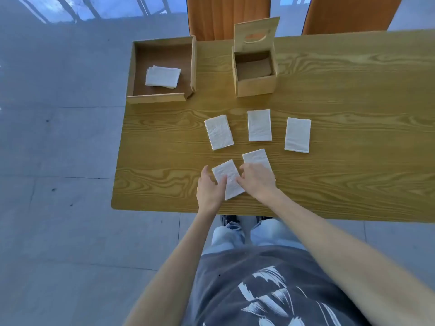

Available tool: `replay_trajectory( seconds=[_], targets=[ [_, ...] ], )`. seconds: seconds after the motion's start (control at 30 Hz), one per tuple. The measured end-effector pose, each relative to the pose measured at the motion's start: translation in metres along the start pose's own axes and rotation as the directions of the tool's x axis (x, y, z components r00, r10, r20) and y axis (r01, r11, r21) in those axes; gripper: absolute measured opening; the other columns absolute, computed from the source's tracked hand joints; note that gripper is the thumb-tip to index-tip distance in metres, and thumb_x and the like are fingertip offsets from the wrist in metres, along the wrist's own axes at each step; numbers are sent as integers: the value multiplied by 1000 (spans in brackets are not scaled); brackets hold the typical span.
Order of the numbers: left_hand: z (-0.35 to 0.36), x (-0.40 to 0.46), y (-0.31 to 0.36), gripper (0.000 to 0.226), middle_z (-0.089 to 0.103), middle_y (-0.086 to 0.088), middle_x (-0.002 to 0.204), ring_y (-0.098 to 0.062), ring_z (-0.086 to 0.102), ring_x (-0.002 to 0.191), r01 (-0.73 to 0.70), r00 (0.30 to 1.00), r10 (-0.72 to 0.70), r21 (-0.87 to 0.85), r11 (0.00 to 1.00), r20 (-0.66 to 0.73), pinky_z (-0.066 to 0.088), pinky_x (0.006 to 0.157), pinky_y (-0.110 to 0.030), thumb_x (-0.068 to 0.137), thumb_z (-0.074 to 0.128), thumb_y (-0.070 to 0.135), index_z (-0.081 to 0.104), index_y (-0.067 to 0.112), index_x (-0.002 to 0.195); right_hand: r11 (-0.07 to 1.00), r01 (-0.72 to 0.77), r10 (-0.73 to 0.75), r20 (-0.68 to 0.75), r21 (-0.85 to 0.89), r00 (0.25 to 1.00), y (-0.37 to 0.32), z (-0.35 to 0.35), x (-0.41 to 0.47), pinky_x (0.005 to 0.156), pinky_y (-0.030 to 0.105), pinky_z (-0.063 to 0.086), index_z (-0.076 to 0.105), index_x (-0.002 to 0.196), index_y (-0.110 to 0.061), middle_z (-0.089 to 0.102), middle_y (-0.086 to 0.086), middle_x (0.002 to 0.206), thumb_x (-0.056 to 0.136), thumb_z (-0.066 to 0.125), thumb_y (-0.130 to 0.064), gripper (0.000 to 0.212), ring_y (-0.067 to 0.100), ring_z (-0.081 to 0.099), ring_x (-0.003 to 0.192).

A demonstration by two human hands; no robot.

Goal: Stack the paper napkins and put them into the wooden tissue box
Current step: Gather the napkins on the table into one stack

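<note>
Head view, both hands (235,182) at near-edge napkin (229,178), open table (353,172) rightward

Matt crinkled paper napkins (259,125), smooth grained wood table (353,95), tissue box (255,84).

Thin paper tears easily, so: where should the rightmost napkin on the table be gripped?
Judging by its pose, the rightmost napkin lies flat, apart from the others, with a short edge nearest the person. Pinch that near edge from the front, sliding fingertips under it, probably with the right hand.
</note>
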State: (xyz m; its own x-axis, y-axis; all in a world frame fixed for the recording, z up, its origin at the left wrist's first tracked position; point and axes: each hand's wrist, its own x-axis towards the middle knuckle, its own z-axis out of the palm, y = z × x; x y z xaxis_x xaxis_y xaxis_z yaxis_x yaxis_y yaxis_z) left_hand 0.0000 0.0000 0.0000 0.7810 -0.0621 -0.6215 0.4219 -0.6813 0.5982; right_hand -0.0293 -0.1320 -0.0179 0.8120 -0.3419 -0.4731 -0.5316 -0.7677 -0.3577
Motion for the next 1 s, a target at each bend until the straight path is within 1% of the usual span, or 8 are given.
replay_trajectory(
  seconds=[0.13, 0.37, 0.43, 0.5, 0.57, 0.73, 0.93, 1.0],
  targets=[
    [-2, 8, 2, 68, 52, -7, 137, -22, 58, 115, 199, 980, -189, -326, 924, 61, 58, 92, -42, 96, 61, 29, 28, 17, 154, 996, -82, 82, -10, 34, 997, -5, 4, -1, 75, 38, 54, 68, 111, -15, 71, 5, 103, 93, 57, -34, 29, 27, 66, 98],
    [-2, 18, 1, 73, 59, -10, 124, -21, 63, 106, 318, 948, -266, -485, 815, 175, 59, 84, -38, 92, 68, 15, 29, 10, 154, 980, -151, 150, 12, 128, 989, -9, 7, 3, 73, 35, 51, 71, 106, -18, 71, 4, 105, 90, 64, -33, 24, 26, 64, 101],
    [0, 19, -1, 71, 64, -9, 115, -20, 66, 101, 323, 946, -268, -497, 805, 180, 59, 85, -38, 91, 68, 10, 32, 9, 151, 981, -148, 146, 18, 129, 989, -9, 9, 4, 70, 34, 46, 70, 106, -18, 69, 4, 107, 89, 64, -33, 23, 26, 62, 104],
    [1, 20, -2, 66, 65, -11, 118, -21, 66, 102, 312, 950, -264, -477, 822, 166, 57, 86, -37, 91, 67, 9, 37, 8, 149, 979, -145, 144, 19, 143, 989, -8, 9, 3, 71, 34, 45, 68, 107, -19, 69, 4, 108, 88, 66, -33, 24, 26, 61, 107],
    [1, 20, -2, 59, 67, -11, 116, -21, 66, 97, 292, 956, -245, -457, 840, 160, 54, 77, -30, 91, 67, 8, 43, 6, 145, 972, -152, 150, 28, 177, 988, -6, 8, 2, 73, 34, 47, 65, 112, -18, 68, 3, 110, 86, 68, -33, 30, 25, 61, 108],
    [2, 19, -4, 25, 64, 3, 80, -7, 57, 70, 222, 975, -189, -413, 883, 120, 44, 60, -20, 92, 64, 5, 63, 6, 118, 943, -158, 153, 42, 292, 987, 0, 6, 1, 77, 36, 51, 57, 116, -20, 67, 3, 107, 81, 73, -37, 42, 23, 62, 102],
    [3, 22, -3, 15, 72, -5, 95, -19, 66, 90, 158, 987, -130, -364, 918, 99, 45, 69, -26, 93, 67, 17, 65, 10, 106, 926, -132, 126, 39, 353, 991, 12, -4, -1, 74, 29, 47, 70, 107, -20, 70, -2, 104, 85, 70, -41, 31, 18, 64, 100],
    [6, 21, 2, 21, 73, -6, 94, -17, 68, 84, 135, 989, -105, -368, 920, 101, 46, 67, -25, 93, 67, 17, 64, 7, 112, 898, -121, 121, 26, 424, 992, 17, -9, 0, 77, 32, 50, 70, 105, -18, 70, -2, 102, 84, 71, -40, 30, 17, 65, 97]
  ],
)
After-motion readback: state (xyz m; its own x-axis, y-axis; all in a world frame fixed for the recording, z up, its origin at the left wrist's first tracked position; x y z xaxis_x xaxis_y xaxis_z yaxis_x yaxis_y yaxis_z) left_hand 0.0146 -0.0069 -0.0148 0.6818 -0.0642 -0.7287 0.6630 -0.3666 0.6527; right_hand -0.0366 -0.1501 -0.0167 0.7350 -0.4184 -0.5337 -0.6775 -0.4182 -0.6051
